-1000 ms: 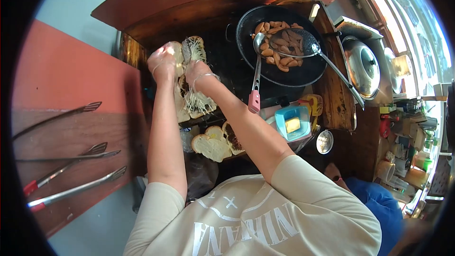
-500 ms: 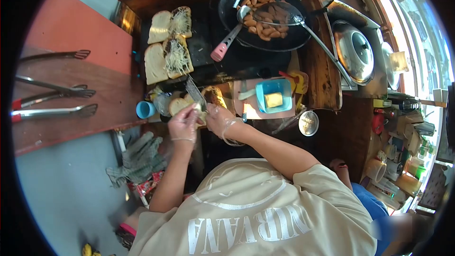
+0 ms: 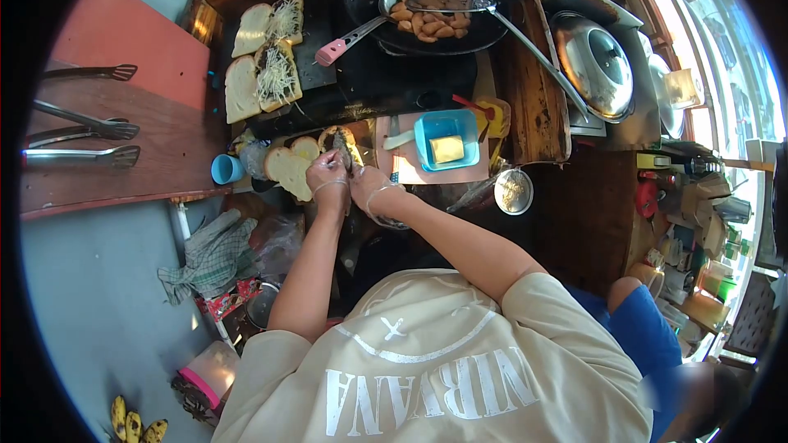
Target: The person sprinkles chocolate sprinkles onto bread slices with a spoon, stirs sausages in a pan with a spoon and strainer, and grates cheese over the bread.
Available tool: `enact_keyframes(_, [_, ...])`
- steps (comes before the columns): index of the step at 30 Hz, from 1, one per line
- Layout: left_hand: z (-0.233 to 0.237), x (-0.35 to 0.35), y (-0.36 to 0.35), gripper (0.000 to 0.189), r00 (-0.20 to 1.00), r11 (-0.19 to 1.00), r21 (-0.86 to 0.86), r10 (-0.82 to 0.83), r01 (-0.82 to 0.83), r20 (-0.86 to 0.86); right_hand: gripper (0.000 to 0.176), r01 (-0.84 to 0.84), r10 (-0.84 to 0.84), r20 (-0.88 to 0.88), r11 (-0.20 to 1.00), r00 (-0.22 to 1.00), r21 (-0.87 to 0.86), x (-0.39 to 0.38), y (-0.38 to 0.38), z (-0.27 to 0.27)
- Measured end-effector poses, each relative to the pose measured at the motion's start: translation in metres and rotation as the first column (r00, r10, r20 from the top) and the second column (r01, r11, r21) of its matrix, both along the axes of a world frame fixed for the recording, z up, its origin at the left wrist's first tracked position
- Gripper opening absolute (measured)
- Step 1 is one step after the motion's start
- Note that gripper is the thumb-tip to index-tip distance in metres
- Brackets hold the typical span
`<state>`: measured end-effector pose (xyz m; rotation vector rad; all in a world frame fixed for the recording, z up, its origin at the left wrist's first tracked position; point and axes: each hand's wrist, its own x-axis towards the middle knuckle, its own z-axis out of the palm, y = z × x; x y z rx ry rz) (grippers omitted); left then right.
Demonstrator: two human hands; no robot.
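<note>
My left hand, in a clear plastic glove, is closed beside the right one; the pale piece of cheese in its fingers is mostly hidden now. Also gloved, my right hand grips a flat metal grater, whose handle is covered by the fingers. Under the grater lies a bread slice with dark topping. Plain bread slices sit just left of my hands. Farther off, on the dark griddle, are plain slices and slices topped with shredded cheese.
Right of my hands, a blue container holds a yellow block. Beyond it stands a wok with brown pieces, a pink-handled ladle and a strainer. A blue cup is left; tongs hang on the wall. Someone's blue-clothed leg is at right.
The camera view has shifted, so the counter appears farther up and left. My hands have drawn closer together over the dark-topped slice, and the grater is at a different angle. More plain bread now shows.
</note>
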<state>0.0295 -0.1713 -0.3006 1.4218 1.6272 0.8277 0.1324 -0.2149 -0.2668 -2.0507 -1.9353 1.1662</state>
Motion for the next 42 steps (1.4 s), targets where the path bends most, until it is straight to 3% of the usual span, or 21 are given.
enact_keyframes(2, [-0.017, -0.001, 0.010, 0.020, 0.997, 0.995, -0.061, 0.080, -0.079, 0.011, 0.034, -0.013, 0.013, -0.009, 1.000, 1.000, -0.005, 0.001, -0.001, 0.005])
enact_keyframes(7, [-0.028, -0.004, 0.034, 0.020, 0.996, 0.992, -0.087, 0.093, -0.093, 0.005, 0.033, -0.072, 0.072, 0.005, 0.997, 0.997, -0.032, 0.000, 0.000, 0.009])
enact_keyframes(9, [-0.028, -0.011, 0.038, 0.019, 0.995, 0.991, -0.100, 0.093, -0.089, 0.027, 0.028, -0.519, 0.479, 0.311, 0.853, 0.821, 0.054, -0.005, 0.005, -0.018])
enact_keyframes(11, [-0.003, -0.016, 0.032, 0.020, 0.998, 0.955, -0.291, -0.056, 0.059, 0.018, 0.026, -0.482, 0.468, 0.256, 0.876, 0.846, -0.006, -0.008, 0.013, -0.022])
enact_keyframes(12, [0.001, -0.017, 0.026, 0.020, 0.998, 0.954, -0.293, -0.056, 0.057, 0.014, 0.026, -0.437, 0.442, 0.198, 0.897, 0.875, -0.068, -0.010, 0.017, -0.023])
enact_keyframes(14, [0.005, -0.021, 0.014, 0.020, 0.992, 0.989, -0.078, -0.128, 0.127, -0.008, 0.023, -0.502, 0.495, 0.223, 0.865, 0.840, -0.027, -0.009, 0.018, -0.012])
enact_keyframes(15, [-0.002, -0.024, 0.019, 0.018, 0.992, 0.985, -0.124, -0.122, 0.120, -0.015, 0.021, -0.563, 0.541, 0.260, 0.827, 0.800, 0.011, -0.008, 0.019, -0.008])
enact_keyframes(19, [-0.023, -0.023, 0.036, 0.017, 0.983, 0.992, -0.043, -0.122, 0.117, -0.138, 0.022, -0.522, 0.518, 0.186, 0.852, 0.835, -0.035, -0.007, 0.020, -0.003])
enact_keyframes(22, [-0.030, -0.025, 0.049, 0.016, 0.954, 0.989, -0.036, -0.151, 0.147, -0.258, 0.015, -0.559, 0.534, 0.207, 0.825, 0.820, 0.082, -0.008, 0.021, -0.001])
enact_keyframes(24, [-0.034, -0.027, 0.051, 0.015, 0.967, 0.987, -0.034, -0.159, 0.156, -0.201, 0.014, -0.242, 0.212, -0.135, 0.932, 0.968, -0.269, -0.012, 0.026, 0.000])
enact_keyframes(25, [-0.032, -0.028, 0.049, 0.015, 0.966, 0.987, -0.036, -0.162, 0.158, -0.201, 0.014, -0.240, 0.210, -0.136, 0.932, 0.968, -0.271, -0.016, 0.026, -0.016])
enact_keyframes(26, [-0.026, -0.030, 0.045, 0.014, 0.958, 0.976, -0.024, -0.215, 0.215, -0.190, 0.013, -0.142, 0.094, -0.208, 0.964, 0.974, -0.227, -0.020, 0.023, -0.046])
enact_keyframes(28, [-0.027, -0.031, 0.044, 0.013, 0.944, 0.960, -0.013, -0.277, 0.279, -0.180, 0.013, -0.029, -0.027, -0.284, 0.981, 0.958, -0.192, -0.017, 0.027, -0.045])
enact_keyframes(29, [-0.028, -0.031, 0.045, 0.013, 0.946, 0.959, 0.009, -0.277, 0.282, -0.167, 0.010, -0.232, 0.214, -0.167, 0.968, 0.962, -0.095, -0.012, 0.029, -0.045])
enact_keyframes(31, [-0.031, -0.032, 0.051, 0.012, 0.947, 0.957, 0.029, -0.280, 0.288, -0.156, 0.007, -0.431, 0.430, -0.031, 0.902, 0.902, -0.025, -0.013, 0.029, -0.048])
enact_keyframes(32, [-0.033, -0.031, 0.059, 0.013, 0.935, 0.956, 0.006, -0.285, 0.293, -0.212, 0.005, -0.082, 0.008, -0.395, 0.982, 0.919, -0.170, -0.017, 0.026, -0.050])
enact_keyframes(34, [-0.033, -0.029, 0.069, 0.013, 0.900, 0.954, -0.039, -0.294, 0.297, -0.321, 0.003, 0.198, -0.437, -0.611, 0.886, 0.660, -0.420, -0.023, 0.016, -0.079])
enact_keyframes(37, [-0.020, -0.028, 0.066, 0.011, 0.909, 0.956, -0.022, -0.285, 0.293, -0.305, 0.000, 0.230, -0.230, -0.755, 0.967, 0.614, -0.108, -0.028, 0.010, -0.103])
enact_keyframes(42, [-0.020, -0.027, 0.060, 0.010, 0.877, 0.917, 0.065, -0.353, 0.393, -0.327, 0.003, 0.252, -0.576, -0.736, 0.817, 0.356, -0.518, -0.015, 0.012, -0.070])
